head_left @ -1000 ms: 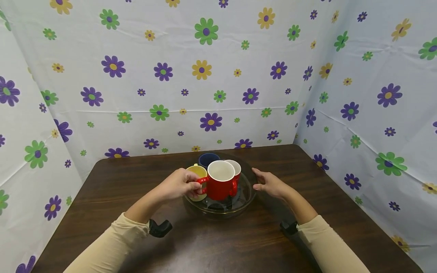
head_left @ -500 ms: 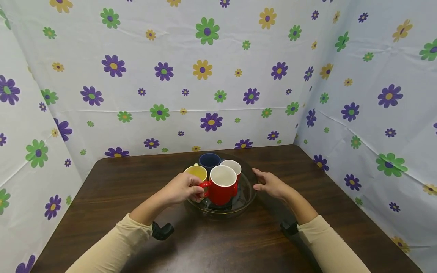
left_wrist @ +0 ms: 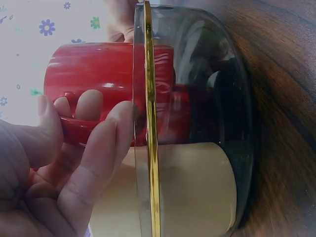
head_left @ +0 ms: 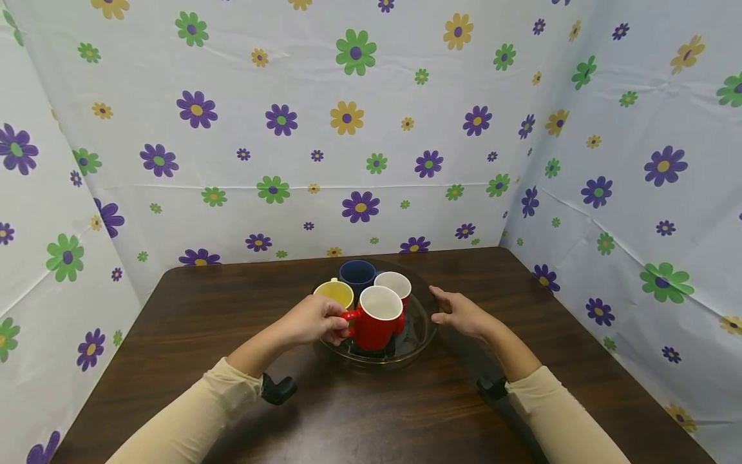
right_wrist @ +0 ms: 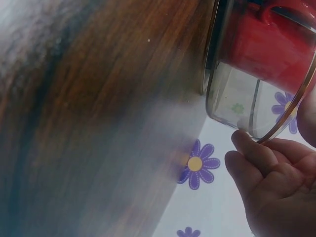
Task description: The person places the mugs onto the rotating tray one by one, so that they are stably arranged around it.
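Note:
In the head view, a red mug (head_left: 371, 330) with a white inside stands in a clear glass bowl (head_left: 428, 330). My left hand (head_left: 313, 320) pinches its handle between thumb and fingers, one fingertip showing through the loop in the left wrist view. A yellow mug (head_left: 333, 293) sits beside that hand, partly hidden by it. Behind are a blue mug (head_left: 357, 274) and a second red mug (head_left: 395, 282), which the front mug overlaps. At the bowl's right side, my right hand (head_left: 464, 314) touches the rim with its fingertips, thumb and fingers spread apart.
The bowl, edged with a gold rim (left_wrist: 154, 197), stands on a dark wooden table (head_left: 371, 419) towards its back edge. A white flowered sheet (head_left: 232, 129) hangs behind and along both sides.
The left hand has brought the front red mug slightly down and towards the person, deeper into the bowl, uncovering more of the mugs behind. The right hand has stayed at the rim.

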{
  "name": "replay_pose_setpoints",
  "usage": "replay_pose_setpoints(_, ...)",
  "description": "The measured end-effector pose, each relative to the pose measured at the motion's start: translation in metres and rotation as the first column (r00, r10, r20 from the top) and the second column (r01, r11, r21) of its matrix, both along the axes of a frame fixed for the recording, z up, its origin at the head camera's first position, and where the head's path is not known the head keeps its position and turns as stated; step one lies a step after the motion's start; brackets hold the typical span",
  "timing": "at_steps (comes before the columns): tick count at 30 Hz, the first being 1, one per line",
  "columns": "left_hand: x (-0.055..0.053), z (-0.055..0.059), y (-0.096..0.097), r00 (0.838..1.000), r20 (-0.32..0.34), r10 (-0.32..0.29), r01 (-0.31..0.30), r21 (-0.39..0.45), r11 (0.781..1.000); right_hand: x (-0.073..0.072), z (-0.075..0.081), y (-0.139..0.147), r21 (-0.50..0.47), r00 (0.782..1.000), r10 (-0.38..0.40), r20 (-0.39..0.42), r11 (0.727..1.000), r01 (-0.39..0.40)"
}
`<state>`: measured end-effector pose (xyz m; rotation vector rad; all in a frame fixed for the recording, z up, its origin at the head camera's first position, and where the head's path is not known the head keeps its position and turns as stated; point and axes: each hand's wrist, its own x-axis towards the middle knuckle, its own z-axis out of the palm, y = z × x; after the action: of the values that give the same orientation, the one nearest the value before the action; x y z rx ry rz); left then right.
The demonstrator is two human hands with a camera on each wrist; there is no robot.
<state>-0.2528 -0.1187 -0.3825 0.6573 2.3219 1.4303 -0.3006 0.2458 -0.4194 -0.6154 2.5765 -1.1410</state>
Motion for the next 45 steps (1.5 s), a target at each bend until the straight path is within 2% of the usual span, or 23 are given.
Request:
replay_pose_setpoints(6,-0.001,-0.001,0.003,1.0,-0.02,-0.019,0.019,-0.014,1.0,-0.001,0.001,0.0,-0.005,1.0,0.007,-0.001,1.0,-0.007)
replay_pose_setpoints(11,0.0,-0.002,0.004,0.999,-0.033,-0.009,0.008,-0.036,0.999,-0.002,0.001,0.0,-0.02,1.0,0.001,0.013,1.0,0.0)
replay_pose_setpoints(17,0.002,-0.005,0.005,0.995,-0.105,0.006,-0.018,-0.116,0.993,-0.002,0.0,0.0,-0.042,0.999,0.012,0.032,0.999,-0.011)
replay_pose_setpoints(24,0.008,-0.007,0.007,0.978,-0.208,0.034,-0.076,-0.195,0.978,0.0,-0.001,0.0,-0.046,1.0,0.012,0.023,0.999,-0.01)
replay_pose_setpoints(29,0.012,-0.008,0.009,0.955,-0.29,0.056,-0.126,-0.227,0.966,0.0,-0.003,0.0,-0.044,1.0,0.015,0.009,0.999,-0.014)
replay_pose_setpoints(32,0.017,-0.009,0.01,0.917,-0.392,0.079,-0.197,-0.27,0.943,0.0,-0.003,0.0,-0.049,1.0,0.014,0.012,0.999,-0.013)
replay_pose_setpoints(34,0.02,-0.012,0.012,0.874,-0.477,0.091,-0.261,-0.304,0.916,0.001,-0.002,0.0,-0.048,1.0,0.01,0.014,0.999,-0.009)
replay_pose_setpoints(37,0.025,-0.017,0.013,0.801,-0.589,0.103,-0.356,-0.331,0.874,0.002,-0.001,0.0,-0.042,1.0,-0.001,0.016,0.999,0.001)
replay_pose_setpoints(39,0.029,-0.02,0.014,0.753,-0.65,0.101,-0.401,-0.332,0.854,0.003,-0.001,0.0,-0.032,1.0,-0.002,0.009,0.999,0.002)
replay_pose_setpoints(42,0.032,-0.024,0.015,0.675,-0.734,0.074,-0.457,-0.337,0.823,0.003,-0.001,0.001,-0.022,1.0,0.0,0.004,1.0,0.0)
replay_pose_setpoints(45,0.032,-0.028,0.015,0.609,-0.792,0.043,-0.496,-0.338,0.8,0.003,-0.002,0.001,-0.015,1.0,0.004,0.0,1.0,-0.004)
